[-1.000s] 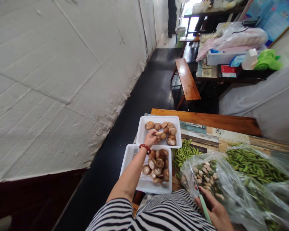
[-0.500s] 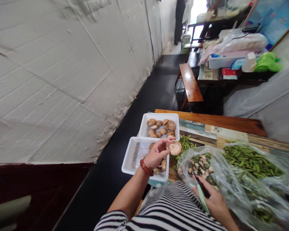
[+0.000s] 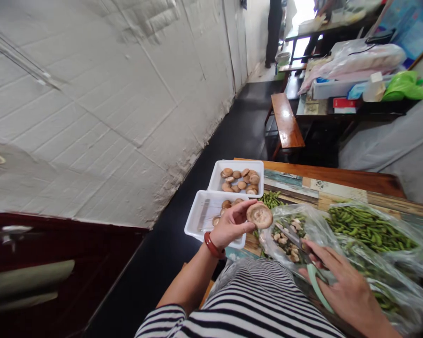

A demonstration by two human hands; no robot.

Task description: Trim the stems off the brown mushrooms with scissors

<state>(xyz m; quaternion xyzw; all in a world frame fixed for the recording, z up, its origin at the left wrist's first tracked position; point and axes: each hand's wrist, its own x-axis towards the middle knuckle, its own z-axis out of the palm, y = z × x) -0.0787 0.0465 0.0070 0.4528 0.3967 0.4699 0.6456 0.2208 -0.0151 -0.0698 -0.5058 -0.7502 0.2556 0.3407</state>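
My left hand (image 3: pixel 231 225), with a red bracelet at the wrist, pinches a brown mushroom (image 3: pixel 260 215) by its edge above the near white tray (image 3: pixel 201 219). That tray holds a few mushrooms; the far white tray (image 3: pixel 219 173) holds several more. My right hand (image 3: pixel 345 281) grips green-handled scissors (image 3: pixel 312 274), blades pointing toward a clear plastic bag (image 3: pixel 285 225) of cut mushroom pieces lying just right of the held mushroom.
Green bean pods (image 3: pixel 368 227) lie in open plastic bags on the wooden table (image 3: pixel 334 173) at right. A white wall (image 3: pixel 109 103) runs along the left. A wooden bench (image 3: pixel 285 119) and a cluttered table stand further back, where a person stands (image 3: pixel 273 30).
My left hand lifted a mushroom out of the far tray and brought it back toward me, over the near tray. My right hand with the scissors has risen toward the bag.
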